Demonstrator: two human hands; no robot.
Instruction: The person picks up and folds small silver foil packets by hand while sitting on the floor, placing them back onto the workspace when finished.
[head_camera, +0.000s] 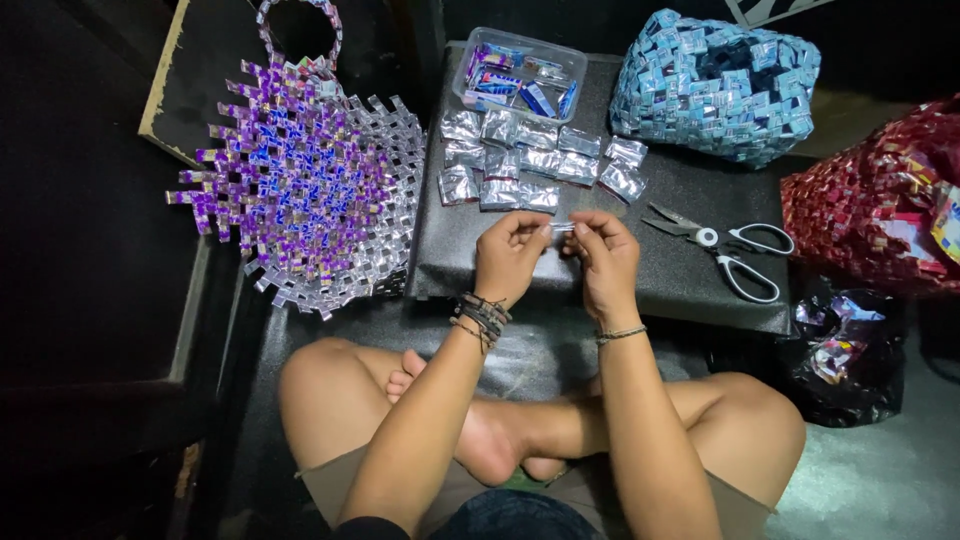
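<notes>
Dark padded board (690, 290) sits under both hands, where the left hand (510, 255) and right hand (603, 255) pinch a tiny shiny folded strip (562, 227) between their fingertips, light, thin and slippery I think, best held by its ends.
</notes>
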